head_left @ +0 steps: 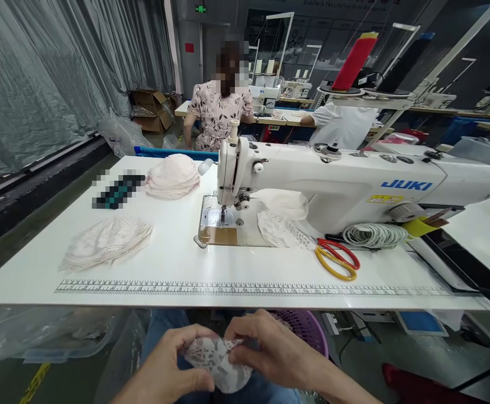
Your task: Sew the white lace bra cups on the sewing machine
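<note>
Below the table's front edge, over the lap, a white lace piece (223,370) with a rounded lower edge is held between both hands. My left hand (178,359) grips its left side, thumb below and fingers behind the lace. My right hand (259,345) pinches its upper right part between thumb and fingers. Ahead stands a white sewing machine (346,174), with more white lace fabric (285,227) lying under its arm. Scissors (337,259) with red and yellow handles rest by that fabric, their blades partly hidden.
On the white table (173,258) lie a stack of lace pieces (108,242) and a pale pink stack (172,177). A ruler strip (228,289) runs along the front edge. Coiled cord (373,235) sits at right. A purple basket (312,331) stands below. Two people sit beyond.
</note>
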Demonstrator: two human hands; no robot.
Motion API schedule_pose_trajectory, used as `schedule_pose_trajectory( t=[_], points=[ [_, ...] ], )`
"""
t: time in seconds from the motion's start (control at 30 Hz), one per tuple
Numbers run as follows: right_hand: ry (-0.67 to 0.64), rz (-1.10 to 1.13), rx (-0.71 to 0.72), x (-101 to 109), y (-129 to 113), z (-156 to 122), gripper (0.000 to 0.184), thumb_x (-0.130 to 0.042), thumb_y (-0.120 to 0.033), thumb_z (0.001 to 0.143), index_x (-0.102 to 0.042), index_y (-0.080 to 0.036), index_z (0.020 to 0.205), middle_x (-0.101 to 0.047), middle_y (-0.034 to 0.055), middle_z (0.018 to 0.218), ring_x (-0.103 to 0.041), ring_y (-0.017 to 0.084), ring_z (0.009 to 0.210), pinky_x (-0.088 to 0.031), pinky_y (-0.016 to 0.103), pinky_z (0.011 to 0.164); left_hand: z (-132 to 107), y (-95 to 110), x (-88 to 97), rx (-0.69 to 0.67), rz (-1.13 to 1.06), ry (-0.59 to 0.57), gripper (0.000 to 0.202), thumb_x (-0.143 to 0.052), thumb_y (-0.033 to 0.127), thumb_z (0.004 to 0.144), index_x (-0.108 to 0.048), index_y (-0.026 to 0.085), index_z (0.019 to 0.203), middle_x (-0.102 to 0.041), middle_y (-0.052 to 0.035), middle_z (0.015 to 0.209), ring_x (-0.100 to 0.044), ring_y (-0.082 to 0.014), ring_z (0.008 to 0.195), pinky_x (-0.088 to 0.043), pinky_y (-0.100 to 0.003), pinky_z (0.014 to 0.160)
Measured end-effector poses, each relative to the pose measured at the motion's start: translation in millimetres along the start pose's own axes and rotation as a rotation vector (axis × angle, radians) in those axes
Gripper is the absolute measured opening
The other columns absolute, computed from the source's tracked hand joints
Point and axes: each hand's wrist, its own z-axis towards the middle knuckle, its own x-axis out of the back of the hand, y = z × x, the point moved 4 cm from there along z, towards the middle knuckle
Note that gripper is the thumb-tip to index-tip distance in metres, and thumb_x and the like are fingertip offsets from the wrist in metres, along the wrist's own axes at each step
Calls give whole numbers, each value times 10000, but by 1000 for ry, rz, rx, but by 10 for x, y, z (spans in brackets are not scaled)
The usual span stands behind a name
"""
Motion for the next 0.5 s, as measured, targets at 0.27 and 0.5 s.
schedule_pose_trajectory(
  t=[0.27,0.5],
  points=[
    [6,43,69,99,-137,44,91,-565,-108,812,-602,-170,757,-560,-54,585,-455,68,510,-309,155,490,-42,348,247,-9,282,68,399,-553,534,802,-632,151,724,-546,0,645,-489,-157,625,-340,-222,559],
    [266,-290,93,606,-109,710,159,-555,-103,816,-512,-175,681,-624,-36,590,-547,98,517,-351,180,529,816,1387,974,-173,755,-72,291,-570,409,793,-536,167,635,-404,48,591,-384,-109,534,-261,-213,492]
  ],
)
